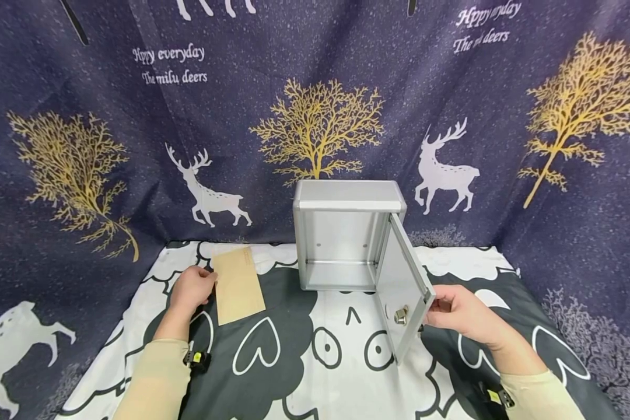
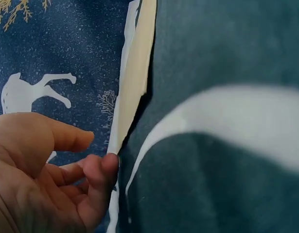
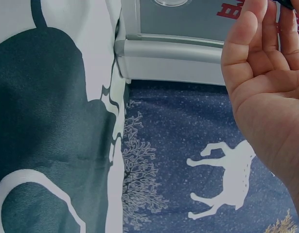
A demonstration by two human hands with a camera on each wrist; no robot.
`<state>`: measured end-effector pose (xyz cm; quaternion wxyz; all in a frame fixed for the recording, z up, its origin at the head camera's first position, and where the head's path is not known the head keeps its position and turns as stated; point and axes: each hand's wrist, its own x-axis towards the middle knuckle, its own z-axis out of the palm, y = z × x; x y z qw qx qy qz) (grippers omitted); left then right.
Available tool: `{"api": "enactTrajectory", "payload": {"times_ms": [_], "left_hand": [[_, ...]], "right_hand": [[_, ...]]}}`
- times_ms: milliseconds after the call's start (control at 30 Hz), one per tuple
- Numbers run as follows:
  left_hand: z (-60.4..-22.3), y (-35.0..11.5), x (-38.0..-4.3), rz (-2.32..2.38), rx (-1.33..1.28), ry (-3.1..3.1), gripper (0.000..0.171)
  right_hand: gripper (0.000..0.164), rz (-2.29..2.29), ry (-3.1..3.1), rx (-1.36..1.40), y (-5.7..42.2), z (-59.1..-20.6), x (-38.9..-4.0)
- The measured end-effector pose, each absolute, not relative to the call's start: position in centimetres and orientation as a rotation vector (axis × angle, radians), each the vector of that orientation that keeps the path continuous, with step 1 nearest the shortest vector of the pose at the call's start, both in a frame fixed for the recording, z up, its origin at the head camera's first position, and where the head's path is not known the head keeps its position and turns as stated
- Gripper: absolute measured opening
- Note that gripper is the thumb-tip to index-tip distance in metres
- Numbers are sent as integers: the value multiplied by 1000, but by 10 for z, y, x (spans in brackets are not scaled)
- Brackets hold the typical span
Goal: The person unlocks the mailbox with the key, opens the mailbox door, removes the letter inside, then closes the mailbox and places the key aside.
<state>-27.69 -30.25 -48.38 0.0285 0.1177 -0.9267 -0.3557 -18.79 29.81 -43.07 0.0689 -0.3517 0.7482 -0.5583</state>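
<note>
Beside the half-closed left hand [image 1: 191, 287] pinching its edge, the envelope [image 1: 238, 286] should prove light and easily creased, best held there, while the right hand [image 1: 466, 313] grips the door [image 1: 402, 279].

Pale cream on both sides here: a plain left sleeve [image 1: 154, 376], a matching right sleeve [image 1: 538, 398], each cuff ending short of the hands. And look, a small, boxy black left wrist unit [image 1: 202, 364], bright yellow-green square on it, and a black right wrist unit [image 1: 506, 399] wearing the same vivid patch! The left hand [image 1: 191, 289] and right hand [image 1: 464, 312] are bare.
</note>
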Motion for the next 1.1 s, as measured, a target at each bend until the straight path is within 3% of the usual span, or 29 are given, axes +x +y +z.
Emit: {"api": "enactTrajectory", "payload": {"times_ms": [267,733,1100], "left_hand": [[-470,-289,-276,-1062,265,-2755,41],[-430,-240,-269,-1116,-134,-2661,39],[-418,-199,-263,-1400,-353,-2577,28]], "right_hand": [[42,-1682,2274,-1045,298,-432,-186],[40,-1680,2278,-1063,298,-431,-186],[38,-1673,2304,-1056,299,-431,-187]]}}
